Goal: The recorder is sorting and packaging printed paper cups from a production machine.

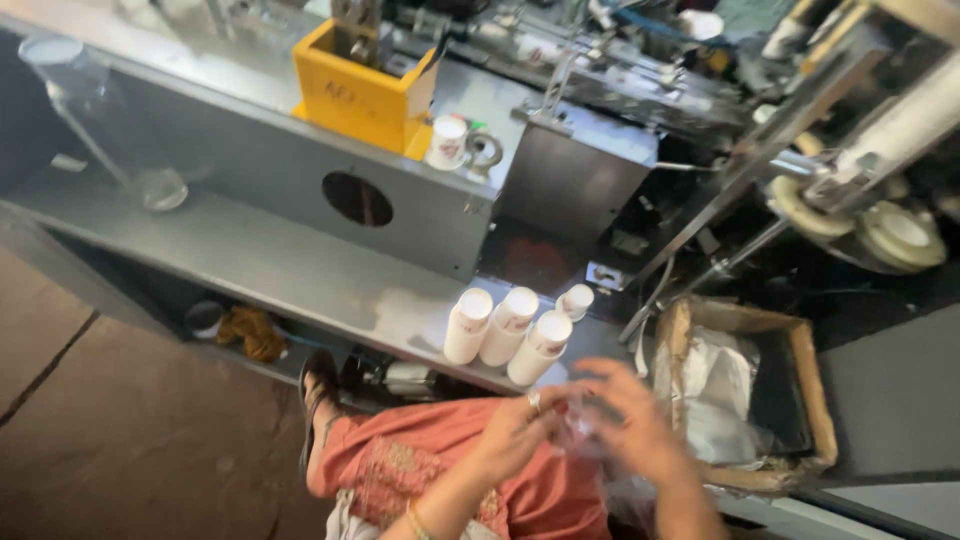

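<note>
Both hands meet low over the lap: the left hand (520,430), ring showing, and the right hand (640,425) curl their fingers around a clear plastic bag (585,425), seemingly pinching it, though blur hides the fingertips. Stacked paper cups (505,330) lie just beyond.

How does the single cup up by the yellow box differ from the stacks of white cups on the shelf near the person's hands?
The single cup stands alone on the machine's upper surface beside the yellow box; the white cup stacks sit lower, on the metal shelf, grouped together. The single cup is one short cup with a dark printed pattern; the stacks are tall, nested and lean. Both are mostly white.
</note>
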